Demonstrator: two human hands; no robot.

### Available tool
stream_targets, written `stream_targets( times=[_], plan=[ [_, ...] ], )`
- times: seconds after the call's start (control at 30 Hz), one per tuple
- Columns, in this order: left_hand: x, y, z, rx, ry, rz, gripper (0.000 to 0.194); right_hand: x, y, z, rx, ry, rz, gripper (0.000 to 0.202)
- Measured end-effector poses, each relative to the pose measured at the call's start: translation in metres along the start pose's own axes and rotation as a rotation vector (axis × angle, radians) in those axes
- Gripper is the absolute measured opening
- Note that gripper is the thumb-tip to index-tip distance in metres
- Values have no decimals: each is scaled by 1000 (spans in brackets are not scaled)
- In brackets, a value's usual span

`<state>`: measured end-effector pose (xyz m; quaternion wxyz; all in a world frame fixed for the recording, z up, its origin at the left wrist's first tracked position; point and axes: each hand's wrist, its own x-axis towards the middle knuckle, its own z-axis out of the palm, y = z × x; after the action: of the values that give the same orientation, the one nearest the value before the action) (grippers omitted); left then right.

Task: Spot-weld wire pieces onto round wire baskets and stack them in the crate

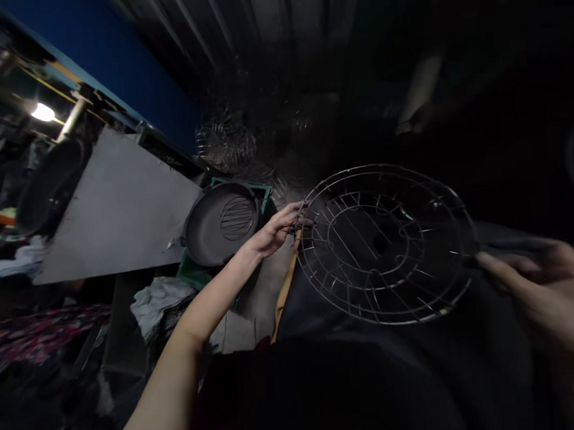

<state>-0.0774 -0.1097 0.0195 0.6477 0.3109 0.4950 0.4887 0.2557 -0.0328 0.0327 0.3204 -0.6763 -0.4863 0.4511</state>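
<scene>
A round metal wire rack (373, 271), made of several rings joined by short wires, is held up over my dark-clothed lap. My left hand (279, 230) grips its left rim, with the fingers closed around the wire. On the opposite side my right hand (538, 277) pinches the rim; this hand is partly blurred. To the left of my left hand sits a round dark pan (205, 226) with a small wire piece (238, 219) lying inside it.
The pan rests on a green crate (193, 272). A grey flat board (121, 212) juts out left of it, with a crumpled cloth (161, 304) below. Behind lies a heap of wire pieces (227, 141). A blue panel (111, 50) stands at upper left.
</scene>
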Motion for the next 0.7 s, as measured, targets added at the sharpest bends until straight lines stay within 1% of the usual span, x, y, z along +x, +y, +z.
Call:
stream_targets(
  times=[0.03, 0.1, 0.17, 0.2, 0.27, 0.33, 0.43, 0.57, 0.63, 0.7],
  plan=[
    [8, 3, 9, 7, -34, 17, 56, -4, -2, -12, -6, 85, -24, 49],
    [23, 7, 28, 25, -85, 53, 53, -11, -9, -33, 26, 246, -28, 50],
    [35, 11, 45, 40, -102, 98, 51, -15, -20, -47, 10, 354, -59, 51],
    [40, 13, 53, 37, -98, 116, 51, -17, -27, -51, -9, 370, -57, 51],
    [47, 17, 63, -1, -83, 125, 49, -20, -41, -56, -33, 366, -47, 50],
    [51, 20, 69, -63, -74, 105, 47, -22, -52, -56, -8, 341, -43, 49],
    [53, 23, 72, -139, -62, 52, 47, -18, -63, -52, 57, 317, -23, 45],
    [53, 28, 75, -217, -19, -7, 46, -11, -75, -49, 101, 316, 24, 47],
    [53, 32, 78, -243, 15, -26, 46, -9, -79, -50, 136, 319, 50, 47],
    [54, 39, 81, -251, 44, -59, 50, -8, -81, -53, 159, 321, 41, 47]
  ],
)
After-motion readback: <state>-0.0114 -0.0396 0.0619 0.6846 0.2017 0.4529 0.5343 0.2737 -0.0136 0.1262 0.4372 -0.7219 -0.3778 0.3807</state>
